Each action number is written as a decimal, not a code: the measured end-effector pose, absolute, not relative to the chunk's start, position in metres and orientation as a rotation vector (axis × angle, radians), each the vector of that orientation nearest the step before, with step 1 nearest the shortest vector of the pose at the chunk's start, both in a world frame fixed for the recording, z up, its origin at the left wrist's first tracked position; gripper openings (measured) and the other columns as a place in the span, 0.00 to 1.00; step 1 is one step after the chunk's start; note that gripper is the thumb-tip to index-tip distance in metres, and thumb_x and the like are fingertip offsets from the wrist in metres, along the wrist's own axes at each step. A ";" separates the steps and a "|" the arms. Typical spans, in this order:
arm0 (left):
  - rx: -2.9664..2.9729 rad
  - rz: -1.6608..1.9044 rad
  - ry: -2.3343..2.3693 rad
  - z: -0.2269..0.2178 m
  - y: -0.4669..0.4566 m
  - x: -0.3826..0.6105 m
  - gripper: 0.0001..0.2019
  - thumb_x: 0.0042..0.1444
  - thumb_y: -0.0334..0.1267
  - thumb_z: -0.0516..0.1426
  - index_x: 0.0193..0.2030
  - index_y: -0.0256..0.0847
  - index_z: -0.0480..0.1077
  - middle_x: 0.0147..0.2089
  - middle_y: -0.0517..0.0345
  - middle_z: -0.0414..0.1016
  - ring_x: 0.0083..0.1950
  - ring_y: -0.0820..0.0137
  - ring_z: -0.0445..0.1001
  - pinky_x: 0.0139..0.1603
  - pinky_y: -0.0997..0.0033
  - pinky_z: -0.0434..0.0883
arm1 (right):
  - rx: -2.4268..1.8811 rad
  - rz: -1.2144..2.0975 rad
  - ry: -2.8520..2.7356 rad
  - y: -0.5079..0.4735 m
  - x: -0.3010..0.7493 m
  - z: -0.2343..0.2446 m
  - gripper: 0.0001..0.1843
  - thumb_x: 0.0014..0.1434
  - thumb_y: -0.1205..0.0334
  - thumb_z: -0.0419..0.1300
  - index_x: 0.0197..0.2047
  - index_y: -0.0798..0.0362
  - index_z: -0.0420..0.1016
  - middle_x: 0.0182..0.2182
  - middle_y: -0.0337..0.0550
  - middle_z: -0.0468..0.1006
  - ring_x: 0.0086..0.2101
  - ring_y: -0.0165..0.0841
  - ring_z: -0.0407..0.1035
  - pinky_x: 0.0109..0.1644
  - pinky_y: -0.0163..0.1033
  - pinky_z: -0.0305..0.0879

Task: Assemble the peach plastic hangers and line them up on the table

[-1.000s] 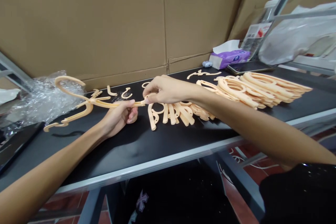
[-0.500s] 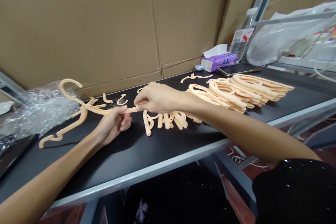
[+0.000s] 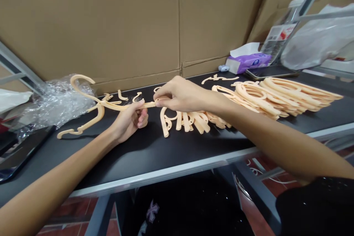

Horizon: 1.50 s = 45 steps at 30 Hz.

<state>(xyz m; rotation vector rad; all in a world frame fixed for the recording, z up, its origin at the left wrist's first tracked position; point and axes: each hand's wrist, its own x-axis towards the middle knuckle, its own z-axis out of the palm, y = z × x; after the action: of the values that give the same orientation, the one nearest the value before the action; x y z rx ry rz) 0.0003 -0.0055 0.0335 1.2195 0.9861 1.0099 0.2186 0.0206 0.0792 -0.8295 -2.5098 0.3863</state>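
Observation:
A peach-coloured plastic clothes hanger [image 3: 92,120] is held above the black table, its hook [image 3: 80,86] pointing up and to the left. My left hand [image 3: 129,120] is closed around one of its arms, thumb on top. Just to the right, my right hand [image 3: 177,94] pinches the end of that same arm, its fingertips bent down over it. Beneath and beside my right hand lie several loose hanger pieces [image 3: 190,120] in a row. Behind my left hand are a few small curved pieces [image 3: 121,96].
A pile of hangers [image 3: 276,97] lies at the right. Behind it are a purple tissue pack [image 3: 250,62], a phone [image 3: 272,72] and a plastic bottle [image 3: 282,31]. Clear crumpled wrap [image 3: 63,99] and a dark flat device [image 3: 24,151] lie at the left. Cardboard [image 3: 124,25] stands behind.
The view has shifted, so the scene sits further right. Both hands keep their hold on the hanger, with hardly any change in their position relative to it.

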 end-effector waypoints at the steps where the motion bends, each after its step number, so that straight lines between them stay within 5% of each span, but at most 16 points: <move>1: 1.211 1.022 0.985 0.034 -0.006 0.000 0.25 0.66 0.45 0.58 0.18 0.37 0.66 0.17 0.62 0.57 0.18 0.78 0.56 0.21 0.78 0.59 | -0.820 0.396 -2.503 0.021 0.218 0.080 0.15 0.62 0.67 0.58 0.24 0.52 0.60 0.22 0.32 0.57 0.28 0.26 0.49 0.36 0.41 0.43; 7: 1.163 1.063 0.975 0.034 -0.005 0.000 0.26 0.65 0.54 0.63 0.23 0.37 0.68 0.18 0.63 0.59 0.19 0.78 0.58 0.21 0.78 0.59 | -0.779 0.398 -2.428 0.028 0.221 0.080 0.17 0.61 0.65 0.59 0.22 0.53 0.62 0.22 0.31 0.52 0.28 0.26 0.47 0.36 0.39 0.46; 11: 1.113 1.200 0.976 0.039 -0.001 -0.003 0.18 0.66 0.49 0.64 0.33 0.36 0.73 0.22 0.62 0.66 0.22 0.76 0.64 0.23 0.78 0.63 | -0.847 0.362 -2.314 0.032 0.228 0.082 0.10 0.60 0.60 0.60 0.30 0.55 0.77 0.22 0.32 0.59 0.28 0.27 0.52 0.38 0.40 0.50; 17: 1.121 1.408 0.992 0.049 0.006 -0.014 0.10 0.67 0.43 0.64 0.40 0.39 0.74 0.30 0.61 0.74 0.29 0.76 0.73 0.27 0.79 0.68 | -0.977 0.353 -2.265 0.037 0.236 0.084 0.13 0.59 0.57 0.61 0.37 0.55 0.85 0.25 0.37 0.70 0.30 0.29 0.61 0.40 0.41 0.57; 24: 1.144 1.561 0.992 0.043 0.013 -0.020 0.10 0.65 0.41 0.67 0.39 0.37 0.75 0.33 0.60 0.78 0.34 0.76 0.79 0.34 0.80 0.74 | -1.066 -0.228 -2.139 0.032 0.227 0.080 0.15 0.66 0.57 0.58 0.48 0.55 0.82 0.44 0.53 0.78 0.50 0.45 0.68 0.56 0.49 0.58; 29: 1.097 1.670 0.909 0.046 0.015 -0.023 0.07 0.68 0.38 0.65 0.39 0.38 0.76 0.33 0.60 0.79 0.35 0.77 0.80 0.41 0.81 0.77 | -1.203 -0.191 -2.200 0.025 0.221 0.081 0.17 0.70 0.52 0.57 0.39 0.54 0.82 0.32 0.51 0.77 0.41 0.43 0.69 0.51 0.48 0.60; 36: 1.147 1.614 0.943 0.043 0.008 -0.011 0.07 0.68 0.33 0.62 0.36 0.37 0.77 0.33 0.57 0.79 0.34 0.76 0.79 0.44 0.78 0.77 | -1.277 -0.068 -2.176 0.028 0.214 0.069 0.25 0.71 0.41 0.55 0.47 0.53 0.84 0.30 0.49 0.77 0.37 0.42 0.71 0.48 0.47 0.60; 45: 1.191 1.568 0.914 0.036 0.009 -0.011 0.07 0.68 0.32 0.62 0.37 0.35 0.79 0.31 0.56 0.79 0.34 0.75 0.78 0.41 0.77 0.77 | -1.330 -0.175 -2.067 0.031 0.223 0.075 0.22 0.69 0.47 0.58 0.33 0.53 0.83 0.26 0.50 0.76 0.40 0.47 0.73 0.47 0.48 0.62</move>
<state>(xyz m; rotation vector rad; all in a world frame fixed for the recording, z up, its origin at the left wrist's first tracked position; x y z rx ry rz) -0.0113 0.0089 0.0360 1.1907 0.9136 1.5684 0.2235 0.0310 0.0751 -1.3297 -2.0667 -0.1752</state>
